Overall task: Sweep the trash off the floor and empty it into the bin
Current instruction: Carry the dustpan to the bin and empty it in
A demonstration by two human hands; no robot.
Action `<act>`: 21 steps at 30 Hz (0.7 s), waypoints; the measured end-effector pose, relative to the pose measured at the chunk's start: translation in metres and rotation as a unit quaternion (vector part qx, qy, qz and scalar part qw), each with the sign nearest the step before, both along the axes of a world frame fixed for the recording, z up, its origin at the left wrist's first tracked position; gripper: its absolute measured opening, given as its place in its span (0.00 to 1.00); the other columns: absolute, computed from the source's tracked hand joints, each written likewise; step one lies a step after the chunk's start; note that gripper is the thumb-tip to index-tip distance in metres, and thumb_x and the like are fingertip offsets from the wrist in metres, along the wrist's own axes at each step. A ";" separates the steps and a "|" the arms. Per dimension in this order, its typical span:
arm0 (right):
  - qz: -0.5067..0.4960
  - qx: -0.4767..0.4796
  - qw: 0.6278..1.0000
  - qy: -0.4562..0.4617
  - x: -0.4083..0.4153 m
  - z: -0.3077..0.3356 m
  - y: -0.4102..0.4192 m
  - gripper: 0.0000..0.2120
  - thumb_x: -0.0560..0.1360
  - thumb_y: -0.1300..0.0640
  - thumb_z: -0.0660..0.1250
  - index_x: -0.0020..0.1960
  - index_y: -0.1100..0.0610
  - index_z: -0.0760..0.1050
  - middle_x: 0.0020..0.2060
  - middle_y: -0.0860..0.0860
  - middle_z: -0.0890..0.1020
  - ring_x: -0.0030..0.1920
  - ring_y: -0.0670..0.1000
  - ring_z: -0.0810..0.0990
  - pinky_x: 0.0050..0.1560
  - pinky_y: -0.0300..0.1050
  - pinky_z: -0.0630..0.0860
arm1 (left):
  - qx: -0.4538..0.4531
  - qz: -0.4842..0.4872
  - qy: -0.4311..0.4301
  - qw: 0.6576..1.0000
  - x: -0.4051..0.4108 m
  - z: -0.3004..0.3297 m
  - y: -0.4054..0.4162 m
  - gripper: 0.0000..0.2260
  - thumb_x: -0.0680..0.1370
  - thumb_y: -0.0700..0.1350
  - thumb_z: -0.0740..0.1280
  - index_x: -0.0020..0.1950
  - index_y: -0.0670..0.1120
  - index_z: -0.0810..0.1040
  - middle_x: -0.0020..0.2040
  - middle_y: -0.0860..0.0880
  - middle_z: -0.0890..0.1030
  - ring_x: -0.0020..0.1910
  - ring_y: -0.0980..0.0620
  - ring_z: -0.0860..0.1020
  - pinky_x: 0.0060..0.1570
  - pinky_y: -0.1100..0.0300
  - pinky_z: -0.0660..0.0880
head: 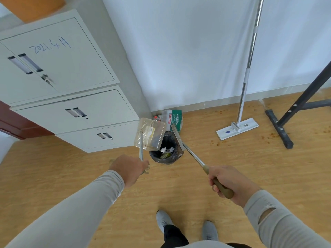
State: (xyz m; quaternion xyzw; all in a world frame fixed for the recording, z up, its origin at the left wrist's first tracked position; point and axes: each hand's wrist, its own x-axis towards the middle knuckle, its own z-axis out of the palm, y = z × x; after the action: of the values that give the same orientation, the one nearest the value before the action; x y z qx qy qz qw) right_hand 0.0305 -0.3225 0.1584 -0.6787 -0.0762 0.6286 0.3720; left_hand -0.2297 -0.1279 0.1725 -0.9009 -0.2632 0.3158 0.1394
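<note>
Clear plastic catches our eye first in the head view: the dustpan (149,134) hangs tipped above the bin (166,152), its pan lifted on a thin metal handle that runs down and back into our left hand (129,168). That hand is closed round the handle's lower end; we see its back and knuckles, and the fingers themselves are tucked out of sight. Our right hand (226,183) wraps its fingers (215,187) round the olive grip of the broom (186,148), whose shaft slants up and to the left so that the head lies by the bin's far right rim. The bin, lined with a dark bag, stands on the wooden floor (197,203) just ahead of us, between the two handles, close to the grey cabinet (75,111) and in front of a green and white package (172,119) leaning by the wall. White scraps and something green already lie inside it. The pan's lower edge overlaps the bin's left rim, with the open mouth of the bin just to the right of and below that edge, so we judge the emptying is under way or nearly done; a dark patch in the pan may be leftover trash, though we cannot tell for certain. The left hand is the one that governs the tilt. A flat mop (238,128) stands against the wall to the right, well apart.
</note>
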 end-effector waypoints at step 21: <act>-0.004 -0.003 1.000 0.006 0.001 -0.002 -0.003 0.02 0.74 0.64 0.65 0.44 0.62 0.75 0.34 0.58 0.76 0.26 0.51 0.73 0.24 0.39 0.65 | -0.023 -0.016 0.028 0.999 0.000 -0.003 -0.005 0.14 0.80 0.40 0.63 0.64 0.51 0.68 0.38 0.50 0.74 0.34 0.44 0.75 0.42 0.43 0.81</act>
State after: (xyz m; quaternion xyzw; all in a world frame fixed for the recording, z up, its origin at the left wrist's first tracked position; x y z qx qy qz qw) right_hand 0.0318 -0.3251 0.1560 -0.6768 -0.0694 0.6312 0.3725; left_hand -0.2294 -0.1326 0.1692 -0.8986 -0.2376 0.3449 0.1310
